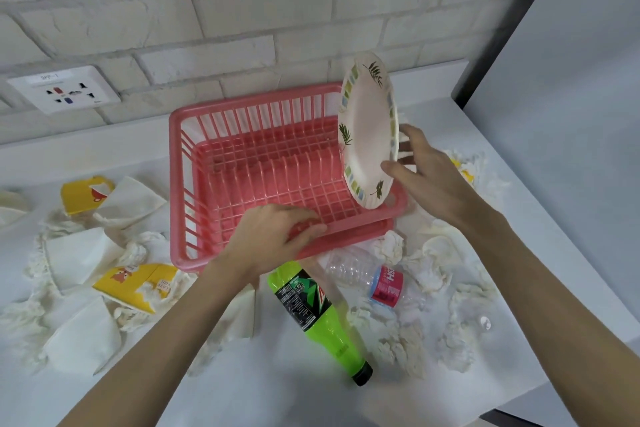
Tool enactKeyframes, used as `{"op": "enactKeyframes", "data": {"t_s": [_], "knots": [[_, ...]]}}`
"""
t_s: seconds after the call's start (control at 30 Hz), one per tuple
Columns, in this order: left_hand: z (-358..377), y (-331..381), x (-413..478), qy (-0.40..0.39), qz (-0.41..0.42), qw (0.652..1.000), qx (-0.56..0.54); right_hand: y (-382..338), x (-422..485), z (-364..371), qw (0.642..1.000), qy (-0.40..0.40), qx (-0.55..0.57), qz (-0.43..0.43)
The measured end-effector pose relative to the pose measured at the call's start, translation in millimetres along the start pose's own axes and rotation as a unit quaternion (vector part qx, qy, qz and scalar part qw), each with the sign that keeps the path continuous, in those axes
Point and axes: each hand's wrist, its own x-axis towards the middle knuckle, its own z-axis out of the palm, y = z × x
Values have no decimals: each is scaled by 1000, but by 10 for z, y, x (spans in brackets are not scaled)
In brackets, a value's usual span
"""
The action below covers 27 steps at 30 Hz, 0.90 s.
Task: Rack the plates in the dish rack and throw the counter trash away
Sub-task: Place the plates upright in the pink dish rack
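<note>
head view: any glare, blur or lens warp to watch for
Head view: soft even light, faint shadows under the dish rack; no glare on the plate; wide-angle lens bows the brick wall lines; the wall socket label is too blurred to read.

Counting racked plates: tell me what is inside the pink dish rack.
One white leaf-patterned plate, on edge at the pink plastic dish rack's right end, held by the right hand. The left hand and plate hide parts of its floor.

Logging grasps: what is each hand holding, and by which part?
The left hand grips the dish rack by its near rim; the right hand pinches the plate at its right edge.
</note>
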Motion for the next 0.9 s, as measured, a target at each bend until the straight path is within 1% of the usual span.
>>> {"op": "enactKeyframes", "data": {"t_s": [0.07, 0.13, 0.2, 0.27, 0.33, 0.4, 0.47, 0.57, 0.63, 0.73, 0.8, 0.9], "knots": [[-128, -70, -86, 49, -51, 997, -30, 124, -95, -27, 997, -34, 60, 34], [-261, -199, -185, 95, -120, 987, -44, 263, -142, -33, 991, -43, 110, 62], [-372, -345, -284, 137, -187, 972, -43, 372, -115, 3, 985, -18, 153, 79], [-453, -489, -377, 169, -237, 956, -31, 382, -46, 70, 978, 14, 187, 90], [-488, -618, -452, 189, -265, 945, -28, 313, 2, 127, 974, 42, 205, 86], [-468, -707, -513, 194, -282, 939, -22, 201, 0, 159, 974, 60, 210, 59], [-416, -748, -566, 192, -308, 931, -28, 110, -26, 204, 978, 77, 192, 17], [-341, -720, -612, 175, -342, 919, -85, -3, -56, 308, 987, 84, 133, -38], [-321, -697, -618, 168, -346, 918, -100, -17, -28, 375, 992, 102, 60, -44], [-331, -693, -609, 157, -351, 917, -106, 37, 37, 410, 989, 131, -47, -39], [-334, -684, -606, 150, -355, 916, -110, 73, 58, 416, 987, 134, -74, -41], [-339, -685, -602, 144, -355, 918, -107, 89, 64, 425, 988, 131, -78, -39]]}}
